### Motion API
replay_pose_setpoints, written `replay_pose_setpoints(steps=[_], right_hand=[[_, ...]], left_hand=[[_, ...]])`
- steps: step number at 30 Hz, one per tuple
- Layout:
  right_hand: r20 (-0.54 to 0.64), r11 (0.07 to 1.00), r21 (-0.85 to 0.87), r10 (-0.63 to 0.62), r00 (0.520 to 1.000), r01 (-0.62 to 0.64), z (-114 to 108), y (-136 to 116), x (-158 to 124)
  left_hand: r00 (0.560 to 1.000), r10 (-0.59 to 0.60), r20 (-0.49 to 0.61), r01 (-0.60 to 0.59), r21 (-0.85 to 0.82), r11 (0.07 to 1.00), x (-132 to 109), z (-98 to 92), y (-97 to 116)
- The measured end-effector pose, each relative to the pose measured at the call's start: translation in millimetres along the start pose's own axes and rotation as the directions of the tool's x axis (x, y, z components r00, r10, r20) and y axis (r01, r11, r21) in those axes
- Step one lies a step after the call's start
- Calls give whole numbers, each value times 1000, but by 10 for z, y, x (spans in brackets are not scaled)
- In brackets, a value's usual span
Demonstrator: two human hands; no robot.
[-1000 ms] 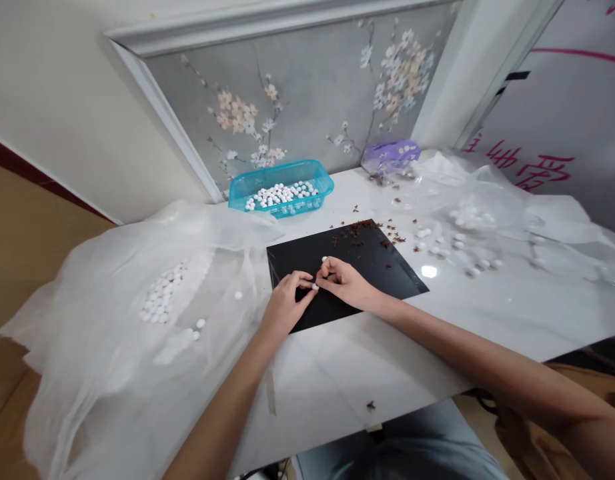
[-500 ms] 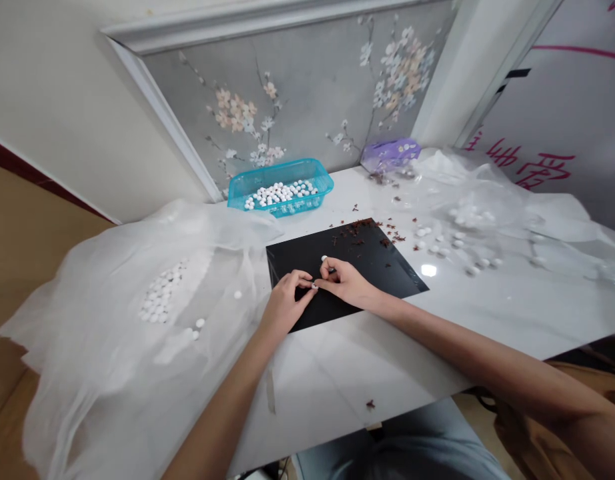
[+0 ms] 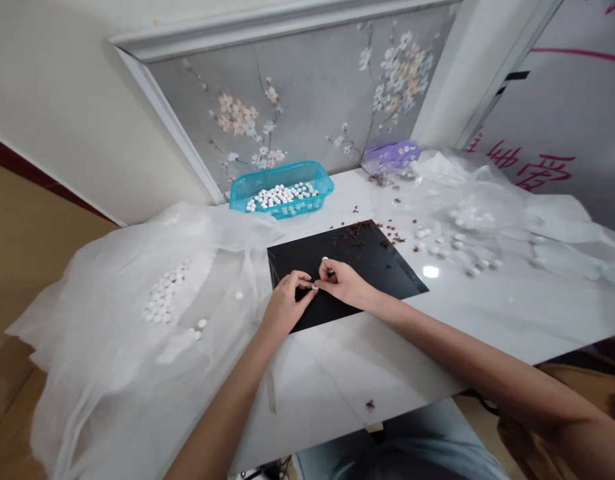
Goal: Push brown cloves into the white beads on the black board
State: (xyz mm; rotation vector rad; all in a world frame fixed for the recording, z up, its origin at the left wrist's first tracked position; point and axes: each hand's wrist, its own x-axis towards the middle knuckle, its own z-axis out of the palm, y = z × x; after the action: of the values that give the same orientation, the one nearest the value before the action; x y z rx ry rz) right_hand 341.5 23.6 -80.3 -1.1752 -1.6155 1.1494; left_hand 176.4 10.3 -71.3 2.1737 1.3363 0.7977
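Over a black mat, my left hand pinches a small white ball between thumb and fingertips. A tiny dark spot shows on this ball. My right hand meets it from the other side, its thumb and forefinger closed right at the ball; whatever is between them is too small to make out. Just behind my right fingers another white ball peeks out, and whether it is held or lies on the mat cannot be seen. Small reddish-brown pieces are scattered over the mat's far corner.
A teal plastic basket with many white balls stands against the wall. White wrapping sheet with more balls covers the left side. At the right lie clear plastic bags and loose balls; a purple packet sits behind.
The view has shifted very slightly. Both hands stay almost where they were, still together at the white ball.
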Motion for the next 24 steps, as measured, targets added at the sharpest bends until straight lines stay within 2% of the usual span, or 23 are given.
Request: replay_pose_setpoints(steps=[3, 5, 7, 10, 12, 16, 20, 24], right_hand=[[-60, 999, -35, -29, 998, 27, -31, 0, 8], [-142, 996, -86, -46, 989, 34, -129, 8, 48], [-254, 985, -174, -68, 965, 24, -301, 39, 105], [-411, 933, -358, -125, 903, -34, -640, 142, 172], [-446, 880, -468, -158, 881, -79, -847, 231, 184], [-411, 777, -618, -190, 892, -120, -1035, 362, 168], [-331, 693, -715, -226, 916, -87, -966, 384, 175], [-244, 635, -772, -258, 935, -26, -862, 377, 205]], left_hand=[[1000, 21, -7, -20, 33, 999, -9, 1, 4], [999, 41, -12, -40, 61, 997, -13, -3, 13], [998, 65, -18, -63, 98, 993, -14, -9, 24], [995, 101, -23, -96, 163, 982, -18, -14, 32], [993, 120, -20, -114, 205, 972, -24, -11, 36], [990, 140, 1, -135, 268, 954, -45, -39, 72], [993, 118, -16, -104, 361, 927, -50, -218, 101], [993, 37, -110, 19, 464, 886, -14, -490, 47]])
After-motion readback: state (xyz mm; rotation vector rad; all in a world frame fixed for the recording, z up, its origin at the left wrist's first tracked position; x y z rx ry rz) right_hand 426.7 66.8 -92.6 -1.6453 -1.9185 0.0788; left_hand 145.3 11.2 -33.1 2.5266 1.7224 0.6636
